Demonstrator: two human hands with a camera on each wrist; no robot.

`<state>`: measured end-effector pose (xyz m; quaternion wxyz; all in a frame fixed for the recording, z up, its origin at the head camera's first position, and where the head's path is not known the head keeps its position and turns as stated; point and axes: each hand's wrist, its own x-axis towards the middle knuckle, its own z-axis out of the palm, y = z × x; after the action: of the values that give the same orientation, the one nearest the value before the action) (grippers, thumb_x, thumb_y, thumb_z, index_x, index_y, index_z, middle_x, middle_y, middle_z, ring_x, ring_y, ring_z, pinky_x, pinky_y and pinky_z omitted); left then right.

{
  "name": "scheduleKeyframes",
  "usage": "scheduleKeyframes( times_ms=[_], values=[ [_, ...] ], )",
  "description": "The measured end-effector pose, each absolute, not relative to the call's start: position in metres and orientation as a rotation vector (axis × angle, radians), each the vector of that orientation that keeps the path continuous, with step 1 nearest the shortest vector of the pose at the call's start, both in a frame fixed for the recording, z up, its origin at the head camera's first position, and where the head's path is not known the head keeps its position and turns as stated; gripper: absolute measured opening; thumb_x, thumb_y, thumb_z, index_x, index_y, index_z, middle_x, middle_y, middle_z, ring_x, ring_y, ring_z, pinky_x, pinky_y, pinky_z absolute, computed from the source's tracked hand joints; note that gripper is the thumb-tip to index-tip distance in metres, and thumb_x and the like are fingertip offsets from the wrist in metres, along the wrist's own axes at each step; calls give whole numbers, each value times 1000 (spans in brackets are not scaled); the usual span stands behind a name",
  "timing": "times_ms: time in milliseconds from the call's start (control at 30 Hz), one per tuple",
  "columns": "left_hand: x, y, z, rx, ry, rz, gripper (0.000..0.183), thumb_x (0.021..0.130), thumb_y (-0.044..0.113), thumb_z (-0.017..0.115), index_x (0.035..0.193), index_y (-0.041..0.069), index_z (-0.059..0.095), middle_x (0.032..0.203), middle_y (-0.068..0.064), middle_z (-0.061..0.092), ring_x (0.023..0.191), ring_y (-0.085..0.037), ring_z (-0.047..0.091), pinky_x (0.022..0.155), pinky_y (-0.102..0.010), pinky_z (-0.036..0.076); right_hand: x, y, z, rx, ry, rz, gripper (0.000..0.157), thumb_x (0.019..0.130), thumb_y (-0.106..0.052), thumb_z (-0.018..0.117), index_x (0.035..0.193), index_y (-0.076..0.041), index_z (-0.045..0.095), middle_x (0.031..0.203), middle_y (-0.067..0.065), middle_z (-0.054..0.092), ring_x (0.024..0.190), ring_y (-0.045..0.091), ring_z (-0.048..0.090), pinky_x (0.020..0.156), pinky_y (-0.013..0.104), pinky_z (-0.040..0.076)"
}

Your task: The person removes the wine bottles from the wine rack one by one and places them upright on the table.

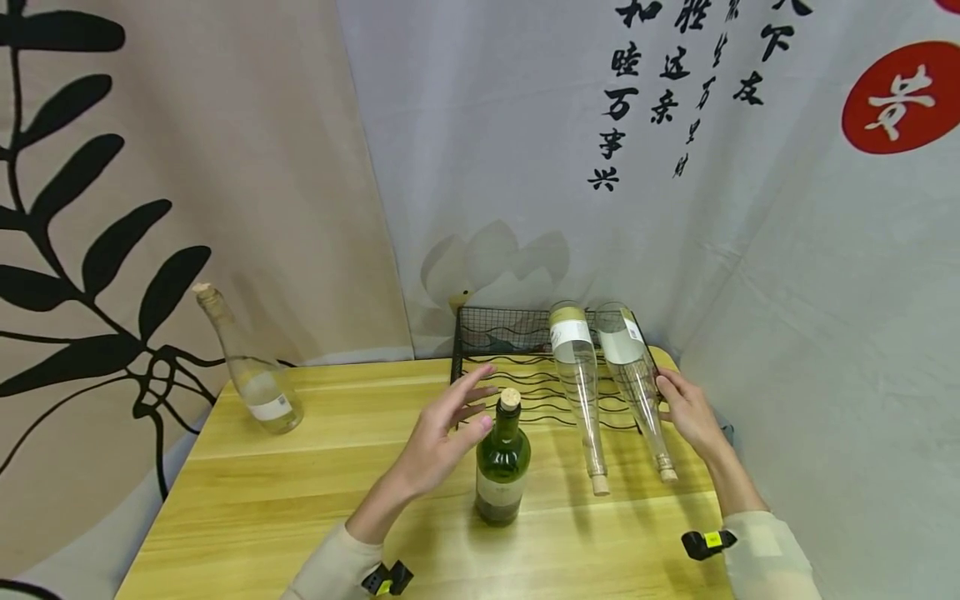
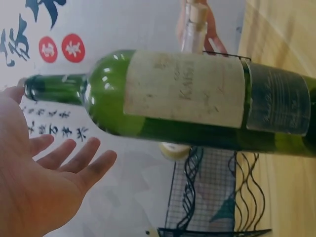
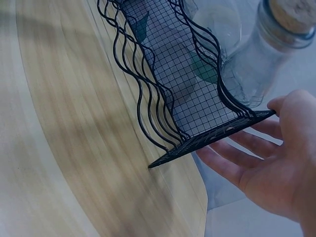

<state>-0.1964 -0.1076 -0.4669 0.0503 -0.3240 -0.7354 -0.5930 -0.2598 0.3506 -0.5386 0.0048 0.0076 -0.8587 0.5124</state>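
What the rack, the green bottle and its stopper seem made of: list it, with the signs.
Rack: probably metal with a dark satin coat, judging by its thin, evenly bent wires and fine mesh. Green bottle: glossy glass, apparently, by its bright highlights and see-through body. Stopper: likely matte cork, given its tan, grainy look, though a synthetic could pass.

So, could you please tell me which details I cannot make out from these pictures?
Base of the green bottle, left wrist view: cut off by the right edge.
Small print on its dark lower label, left wrist view: blurred.
Finger ends, except the thumb's, of the right hand, right wrist view: hidden behind the side of the wire rack.
Label text on the leftmost clear bottle, head view: too small.
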Motion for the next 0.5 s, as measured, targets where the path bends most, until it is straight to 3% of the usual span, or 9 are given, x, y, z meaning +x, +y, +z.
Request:
scheduleKeyframes(
  times_ms=[200, 500],
  values=[
    [-190, -101, -461, -1060, -2242, -1787, 72, 111, 11, 65, 177, 18, 38, 173, -16, 54, 150, -41, 64, 122, -56, 59, -260, 351, -539, 24, -2696, 1606, 70, 125, -43, 31, 177, 4, 26, 175, 37, 38, 154, 54, 49, 106, 44, 70],
    [-183, -93, -458, -1071, -2280, -1738, 63, 111, 15, 68, 171, 19, 49, 167, -13, 62, 145, -33, 69, 122, -50, 61, -258, 350, -539, 35, -2681, 1581, 69, 125, -43, 33, 176, 4, 31, 172, 37, 42, 151, 52, 53, 101, 37, 71]
  ],
)
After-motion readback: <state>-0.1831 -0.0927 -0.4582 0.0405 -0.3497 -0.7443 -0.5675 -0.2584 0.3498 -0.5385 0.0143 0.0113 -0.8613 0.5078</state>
